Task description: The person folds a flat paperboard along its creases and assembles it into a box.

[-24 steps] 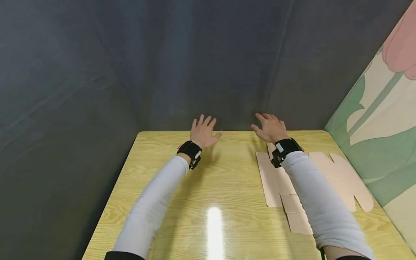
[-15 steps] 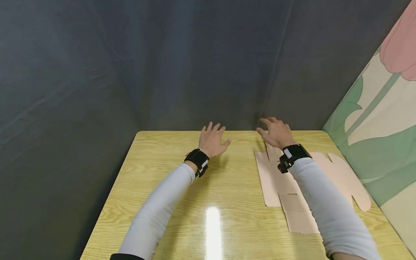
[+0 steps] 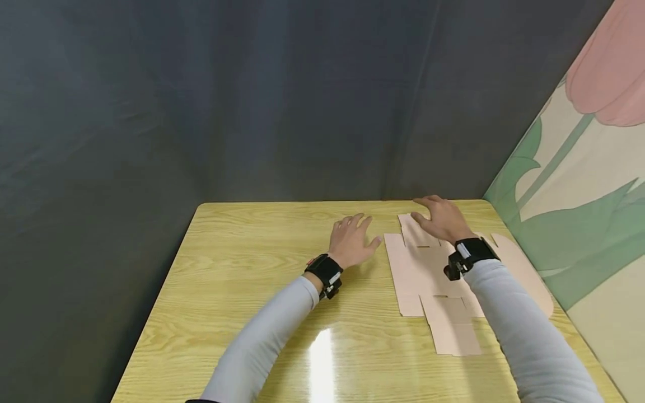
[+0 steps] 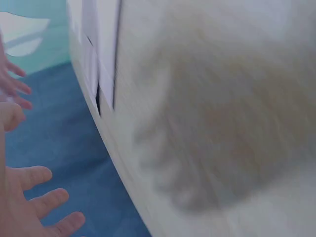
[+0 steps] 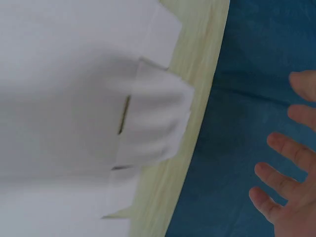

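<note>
A flat, die-cut cardboard box blank (image 3: 418,274) with slots and flaps lies on the right part of the wooden table (image 3: 242,268). My right hand (image 3: 443,219) hovers above the blank's far edge, fingers spread and holding nothing; its shadow falls on the cardboard in the right wrist view. Left of the blank, my left hand (image 3: 351,240) is held over the bare wood with its fingers apart and nothing in them. In the left wrist view the left hand's fingers (image 4: 49,202) show at the lower left, and part of the right hand (image 4: 11,84) appears above them.
A dark curtain (image 3: 302,101) hangs behind the table's far edge and along its left. On the right stands a panel with a tulip print (image 3: 579,196), close to the blank's rounded flaps. Light glares off the table (image 3: 321,364) near the front.
Both hands have come back from the far edge and shifted right in the head view. The left hand is nearer the cardboard. The view has turned slightly right; the blank lies where it was.
</note>
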Motion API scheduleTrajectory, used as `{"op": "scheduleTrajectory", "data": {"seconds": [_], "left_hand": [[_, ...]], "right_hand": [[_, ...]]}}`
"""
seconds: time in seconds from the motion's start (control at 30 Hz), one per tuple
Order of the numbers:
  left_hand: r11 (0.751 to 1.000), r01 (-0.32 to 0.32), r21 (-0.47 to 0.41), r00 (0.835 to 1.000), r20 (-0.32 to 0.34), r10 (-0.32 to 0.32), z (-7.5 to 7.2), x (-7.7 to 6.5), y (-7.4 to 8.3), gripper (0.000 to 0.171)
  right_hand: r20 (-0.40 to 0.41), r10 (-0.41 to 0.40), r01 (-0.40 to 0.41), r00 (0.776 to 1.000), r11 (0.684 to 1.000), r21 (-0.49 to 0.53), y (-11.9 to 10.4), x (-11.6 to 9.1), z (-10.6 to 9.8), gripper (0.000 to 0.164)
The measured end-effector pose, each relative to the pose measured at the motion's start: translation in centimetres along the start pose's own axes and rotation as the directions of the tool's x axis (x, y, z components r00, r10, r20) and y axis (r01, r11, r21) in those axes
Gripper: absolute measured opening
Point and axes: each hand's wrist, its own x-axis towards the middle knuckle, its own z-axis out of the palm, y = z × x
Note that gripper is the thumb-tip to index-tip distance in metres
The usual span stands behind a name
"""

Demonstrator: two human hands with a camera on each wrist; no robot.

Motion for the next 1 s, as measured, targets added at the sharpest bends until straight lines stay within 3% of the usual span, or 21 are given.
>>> {"op": "scheduleTrajectory", "data": {"seconds": [0.23, 0.43, 0.53, 0.67, 0.83, 1.0], "left_hand": [[0.999, -0.031, -0.02, 0.999, 0.015, 0.031, 2.0, -1.4, 3.4, 0.067], [0.998, -0.058, -0.031, 0.997, 0.053, 0.06, 3.4, -2.7, 6.3, 0.065], [0.993, -0.1, -0.064, 0.992, 0.067, 0.105, 4.5, -3.4, 7.8, 0.064], [0.977, -0.209, -0.034, 0.973, 0.089, 0.212, 5.7, -4.7, 10.0, 0.063], [0.938, -0.333, 0.097, 0.935, 0.16, 0.316, 7.0, -6.9, 12.8, 0.065], [0.906, -0.37, 0.204, 0.918, 0.229, 0.323, 8.2, -8.3, 14.3, 0.064]], "right_hand": [[0.068, 0.042, -0.042, 0.997, 0.999, 0.006, 2.6, -1.9, 0.5, 0.059], [0.161, 0.116, -0.121, 0.98, 0.992, 0.023, 4.6, -3.7, 1.2, 0.063], [0.195, 0.139, -0.149, 0.971, 0.988, 0.035, 5.7, -4.7, 1.7, 0.067], [0.237, 0.14, -0.154, 0.961, 0.987, 0.045, 7.0, -5.9, 2.5, 0.076], [0.277, 0.137, -0.15, 0.951, 0.988, 0.026, 8.2, -7.4, 3.2, 0.089], [0.298, 0.163, -0.163, 0.941, 0.986, -0.025, 8.5, -8.0, 3.7, 0.095]]}}
